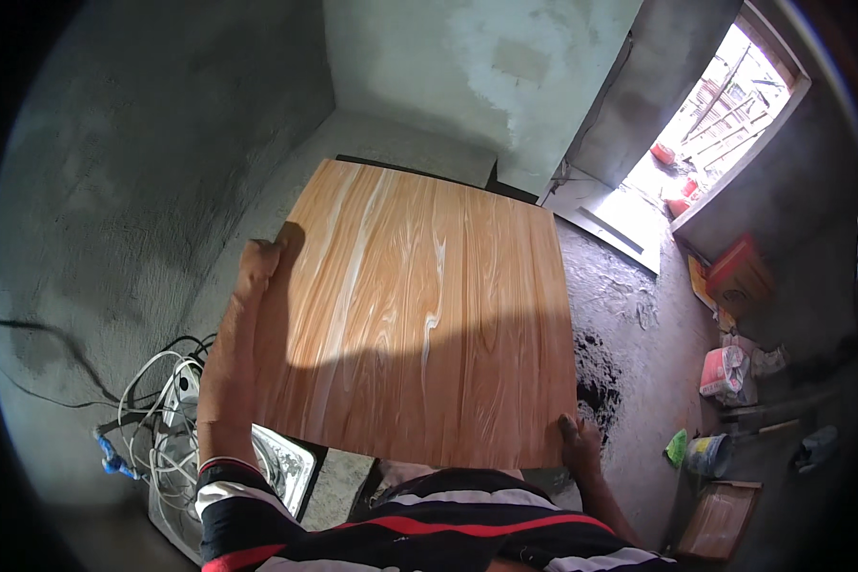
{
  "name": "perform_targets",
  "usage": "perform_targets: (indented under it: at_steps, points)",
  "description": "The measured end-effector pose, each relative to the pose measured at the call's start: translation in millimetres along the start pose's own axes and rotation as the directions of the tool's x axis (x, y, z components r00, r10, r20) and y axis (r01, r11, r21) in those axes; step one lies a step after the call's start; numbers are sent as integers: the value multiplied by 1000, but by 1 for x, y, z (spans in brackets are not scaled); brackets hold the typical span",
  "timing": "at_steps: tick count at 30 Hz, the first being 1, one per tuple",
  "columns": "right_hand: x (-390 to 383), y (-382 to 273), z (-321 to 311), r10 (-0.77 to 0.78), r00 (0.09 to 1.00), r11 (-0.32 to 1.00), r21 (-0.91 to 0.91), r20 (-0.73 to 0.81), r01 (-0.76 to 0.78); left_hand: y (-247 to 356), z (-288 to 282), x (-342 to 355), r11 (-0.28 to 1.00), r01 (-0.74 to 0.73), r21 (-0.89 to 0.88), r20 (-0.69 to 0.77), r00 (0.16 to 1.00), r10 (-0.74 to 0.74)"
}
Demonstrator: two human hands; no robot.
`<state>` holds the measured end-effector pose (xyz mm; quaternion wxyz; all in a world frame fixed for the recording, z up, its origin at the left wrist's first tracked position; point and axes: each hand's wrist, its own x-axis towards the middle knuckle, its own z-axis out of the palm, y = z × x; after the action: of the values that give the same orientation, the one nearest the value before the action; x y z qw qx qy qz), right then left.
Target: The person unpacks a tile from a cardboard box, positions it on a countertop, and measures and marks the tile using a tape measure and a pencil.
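I carry a large square wood-patterned tile (429, 286), orange-brown with pale streaks, held nearly flat in front of my body. My left hand (261, 262) has its fingers wrapped round the tile's left edge, toward the far end. My right hand (580, 437) grips the right edge close to the near corner, thumb on the face. The fingers beneath the tile are hidden. A shadow crosses the tile's nearer half.
Coiled cables (172, 400) lie by a white square basin (296, 472) at lower left. Grey walls surround a doorway (710, 114) at upper right. Along the right wall are a box (739, 267), sacks (725, 372), a bucket (707, 456) and a board (718, 517).
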<state>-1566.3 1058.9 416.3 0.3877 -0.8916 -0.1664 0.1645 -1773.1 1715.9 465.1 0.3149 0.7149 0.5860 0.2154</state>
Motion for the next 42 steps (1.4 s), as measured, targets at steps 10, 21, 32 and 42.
perform_targets:
  at_steps: [10,21,32,42]
  points:
    - [-17,-31,14,17,999,1000,-5,-47,-17,-100,31,88,529,-727,-438,2,588,809]
    - [-38,-68,48,307,934,884,308,183,-351,-114,39,159,194,-665,-721,12,268,963]
    - [-36,-76,61,423,858,660,549,292,-513,-93,-31,146,716,-468,-517,598,401,694]
    - [-38,-81,56,396,834,602,576,385,-552,-55,-158,-27,882,-21,470,606,735,-305]
